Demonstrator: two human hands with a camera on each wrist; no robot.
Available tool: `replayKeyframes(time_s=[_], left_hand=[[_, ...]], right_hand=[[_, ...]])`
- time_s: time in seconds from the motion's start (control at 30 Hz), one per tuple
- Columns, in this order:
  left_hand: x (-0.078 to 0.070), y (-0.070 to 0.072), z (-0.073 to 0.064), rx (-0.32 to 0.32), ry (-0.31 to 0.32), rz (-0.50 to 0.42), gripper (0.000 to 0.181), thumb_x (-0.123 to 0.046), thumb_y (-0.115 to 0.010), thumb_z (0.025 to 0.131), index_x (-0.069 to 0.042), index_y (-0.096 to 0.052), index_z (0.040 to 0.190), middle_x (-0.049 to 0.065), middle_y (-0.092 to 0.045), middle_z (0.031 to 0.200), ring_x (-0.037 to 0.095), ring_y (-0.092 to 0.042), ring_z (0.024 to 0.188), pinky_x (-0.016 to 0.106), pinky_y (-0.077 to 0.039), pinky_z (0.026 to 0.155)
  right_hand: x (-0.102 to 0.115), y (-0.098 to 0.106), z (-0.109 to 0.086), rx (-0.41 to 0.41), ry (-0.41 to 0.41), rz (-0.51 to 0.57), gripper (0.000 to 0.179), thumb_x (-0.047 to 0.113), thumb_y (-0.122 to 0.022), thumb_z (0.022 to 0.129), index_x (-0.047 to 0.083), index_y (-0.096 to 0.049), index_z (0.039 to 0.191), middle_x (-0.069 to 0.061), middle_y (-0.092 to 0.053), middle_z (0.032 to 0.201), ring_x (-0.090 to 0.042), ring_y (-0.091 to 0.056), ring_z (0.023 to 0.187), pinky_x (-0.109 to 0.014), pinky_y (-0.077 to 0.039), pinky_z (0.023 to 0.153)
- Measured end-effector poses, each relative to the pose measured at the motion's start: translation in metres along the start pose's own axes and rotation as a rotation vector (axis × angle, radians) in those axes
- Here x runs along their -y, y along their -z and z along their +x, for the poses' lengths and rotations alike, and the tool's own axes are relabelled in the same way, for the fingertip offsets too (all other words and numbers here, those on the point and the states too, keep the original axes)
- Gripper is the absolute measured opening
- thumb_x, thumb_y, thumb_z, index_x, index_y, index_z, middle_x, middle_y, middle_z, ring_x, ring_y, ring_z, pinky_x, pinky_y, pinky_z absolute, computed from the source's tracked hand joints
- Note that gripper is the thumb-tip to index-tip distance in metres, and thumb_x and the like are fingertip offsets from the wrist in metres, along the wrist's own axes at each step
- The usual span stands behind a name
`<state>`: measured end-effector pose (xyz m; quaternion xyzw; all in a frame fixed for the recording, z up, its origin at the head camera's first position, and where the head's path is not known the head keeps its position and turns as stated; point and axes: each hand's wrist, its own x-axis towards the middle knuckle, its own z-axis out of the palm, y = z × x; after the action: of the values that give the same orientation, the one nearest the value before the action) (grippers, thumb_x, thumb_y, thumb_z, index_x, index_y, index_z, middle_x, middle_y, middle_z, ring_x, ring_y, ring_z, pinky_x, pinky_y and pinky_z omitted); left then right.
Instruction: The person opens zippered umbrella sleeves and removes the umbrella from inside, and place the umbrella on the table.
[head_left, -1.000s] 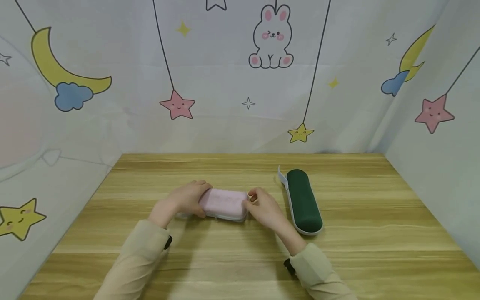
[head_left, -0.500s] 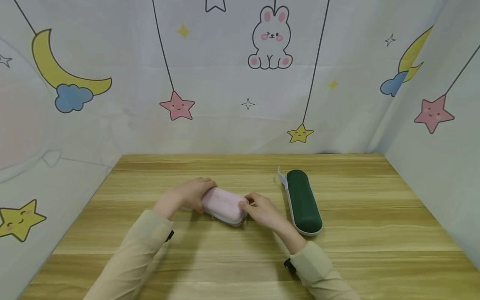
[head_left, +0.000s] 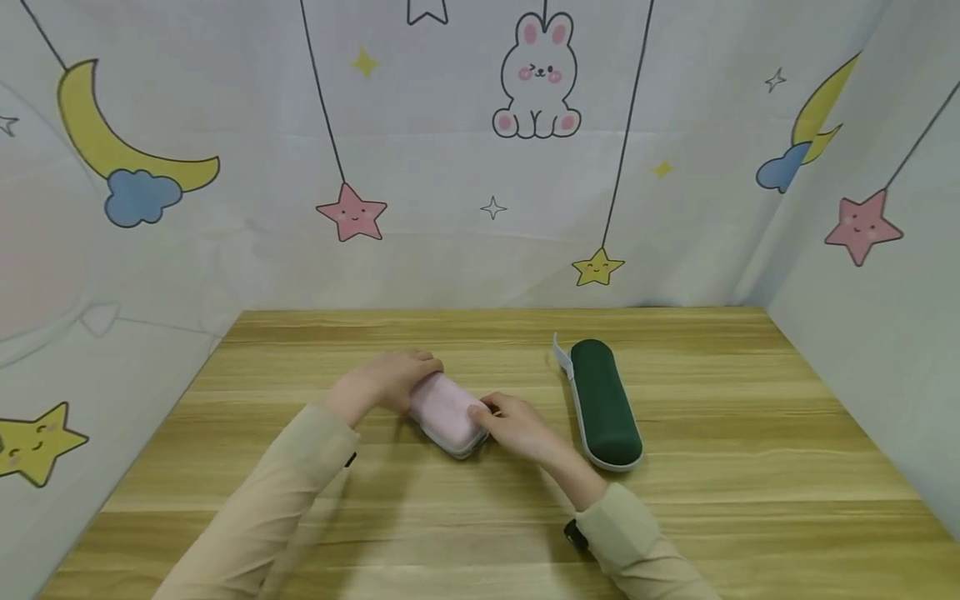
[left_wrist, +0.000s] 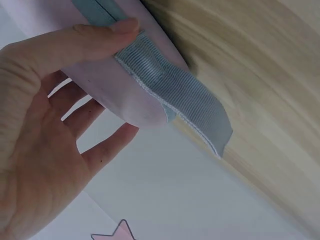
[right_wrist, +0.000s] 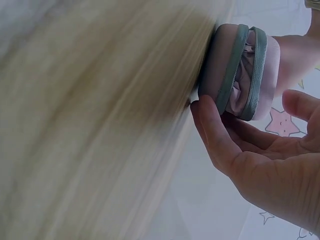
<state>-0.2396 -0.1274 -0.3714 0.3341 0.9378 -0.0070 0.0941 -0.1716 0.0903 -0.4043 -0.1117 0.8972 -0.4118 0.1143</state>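
A pink case point(head_left: 446, 414) with a grey-green zipper sits slanted on the table. My left hand point(head_left: 384, 383) grips its far left end; in the left wrist view the thumb presses beside a ribbed grey fabric tab point(left_wrist: 185, 95) that sticks out from that end. At the near right end my right hand point(head_left: 521, 427) holds the corner, thumb on top in the head view. The right wrist view shows the zipper point(right_wrist: 257, 70) parted at this end, with crumpled pink lining point(right_wrist: 242, 77) in the gap. The zipper pull cannot be made out.
To the right lies a green case point(head_left: 606, 404) with a white edge and a pale tab point(head_left: 562, 354) at its far end. The wooden table point(head_left: 712, 517) meets white cloth walls point(head_left: 420, 267) printed with stars, moons and a rabbit.
The pink case has turned, its right end swinging toward me and its left end away. Both hands have moved along with it. The green case has stayed in place.
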Motion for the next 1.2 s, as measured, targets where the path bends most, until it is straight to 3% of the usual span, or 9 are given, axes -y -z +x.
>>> replayKeyframes(time_s=[0.3,0.47,0.63,0.97,1.1,1.2], left_hand=[[-0.003,0.005,0.009,0.014,-0.053,0.137,0.058,-0.002,-0.075,0.074,-0.015,-0.055,0.126,0.008,-0.058,0.129,0.031,-0.056,0.120,0.056,-0.047,0.096],[-0.002,0.004,0.013,-0.026,-0.103,0.200,0.059,0.003,-0.072,0.073,-0.016,-0.055,0.127,0.007,-0.058,0.131,0.029,-0.053,0.127,0.054,-0.048,0.096],[-0.002,0.002,0.018,-0.055,-0.145,0.247,0.057,-0.004,-0.076,0.074,-0.017,-0.055,0.126,0.006,-0.058,0.131,0.028,-0.051,0.128,0.055,-0.046,0.098],[-0.003,0.003,0.025,-0.049,-0.193,0.400,0.057,-0.012,-0.079,0.077,-0.017,-0.052,0.127,0.006,-0.056,0.135,0.027,-0.051,0.129,0.049,-0.049,0.097],[-0.002,-0.002,0.027,-0.093,-0.193,0.444,0.059,-0.014,-0.078,0.078,-0.019,-0.052,0.130,0.004,-0.054,0.139,0.026,-0.047,0.133,0.048,-0.047,0.100],[-0.005,-0.006,0.024,-0.141,-0.176,0.426,0.061,-0.012,-0.078,0.078,-0.021,-0.052,0.132,0.006,-0.052,0.141,0.028,-0.045,0.135,0.050,-0.047,0.100]], right_hand=[[0.001,-0.003,0.000,0.009,0.022,0.043,0.044,0.036,-0.049,0.099,0.003,-0.061,0.126,-0.014,-0.065,0.122,-0.027,-0.059,0.115,-0.043,-0.048,0.095],[0.001,-0.003,0.002,0.019,0.027,0.050,0.046,0.038,-0.047,0.099,0.004,-0.059,0.130,-0.014,-0.064,0.125,-0.028,-0.058,0.118,-0.045,-0.046,0.098],[0.001,-0.004,0.001,0.032,0.015,0.082,0.049,0.039,-0.046,0.100,0.004,-0.055,0.133,-0.014,-0.061,0.129,-0.029,-0.056,0.121,-0.046,-0.045,0.099],[0.002,-0.006,0.000,0.083,-0.032,0.224,0.054,0.039,-0.046,0.100,0.000,-0.049,0.138,-0.018,-0.057,0.132,-0.026,-0.060,0.112,-0.036,-0.054,0.085],[0.002,-0.008,-0.001,0.110,-0.039,0.307,0.056,0.038,-0.046,0.101,-0.002,-0.044,0.140,-0.021,-0.053,0.135,-0.027,-0.059,0.115,-0.036,-0.056,0.087],[0.002,-0.008,0.000,0.120,-0.039,0.340,0.057,0.037,-0.045,0.101,-0.004,-0.042,0.141,-0.022,-0.052,0.137,-0.029,-0.059,0.117,-0.036,-0.056,0.087]])
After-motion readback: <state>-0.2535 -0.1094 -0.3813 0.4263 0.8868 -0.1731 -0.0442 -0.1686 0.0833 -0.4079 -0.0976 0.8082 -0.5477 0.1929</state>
